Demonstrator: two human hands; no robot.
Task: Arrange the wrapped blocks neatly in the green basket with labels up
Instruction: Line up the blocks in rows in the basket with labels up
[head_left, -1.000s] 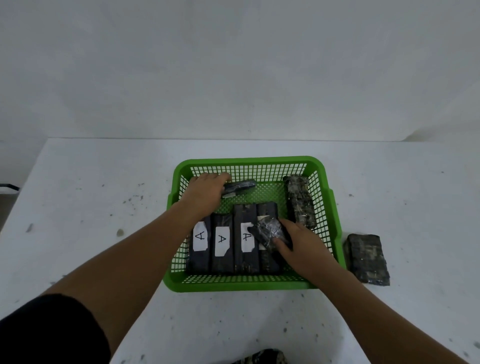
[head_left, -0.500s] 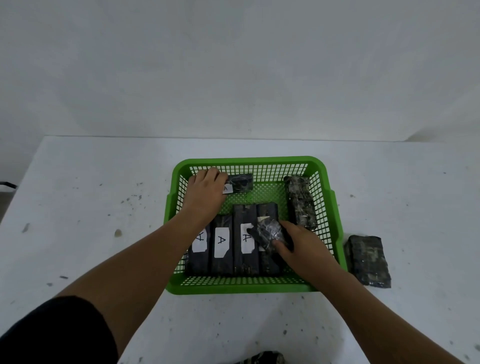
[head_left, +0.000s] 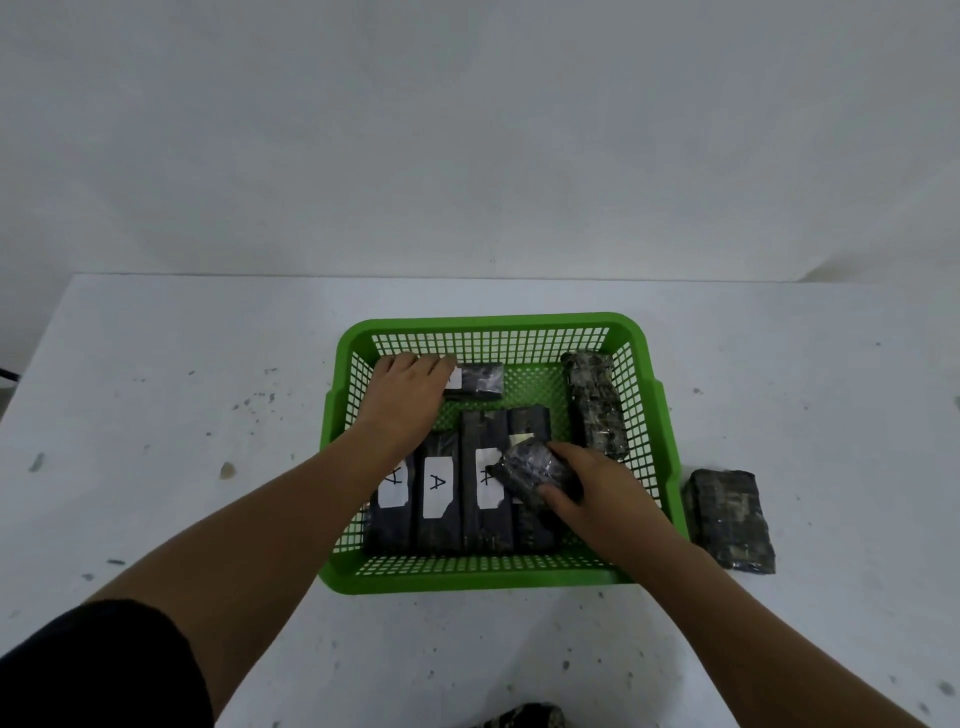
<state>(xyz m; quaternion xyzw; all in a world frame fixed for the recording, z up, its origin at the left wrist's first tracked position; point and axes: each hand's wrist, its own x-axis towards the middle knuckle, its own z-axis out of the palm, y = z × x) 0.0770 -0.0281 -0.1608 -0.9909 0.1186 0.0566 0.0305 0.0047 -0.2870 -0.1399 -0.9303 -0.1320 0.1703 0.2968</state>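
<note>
The green basket (head_left: 493, 325) stands mid-table. Inside, several dark wrapped blocks lie side by side in a front row (head_left: 439, 514), three showing white labels. My left hand (head_left: 405, 400) lies flat on a block (head_left: 480, 379) set crosswise at the back left, its white label partly showing. My right hand (head_left: 597, 493) grips a small wrapped block (head_left: 530, 467) held tilted over the row's right end. Another wrapped block (head_left: 597, 410) lies along the right wall, no label visible.
One more wrapped block (head_left: 727, 519) lies on the white table just right of the basket. A dark mottled object (head_left: 524, 717) shows at the bottom edge. The table's far edge meets a plain wall.
My left hand has laid its block down flat at the basket's back left, label side now up. My right hand and its block have barely moved.
</note>
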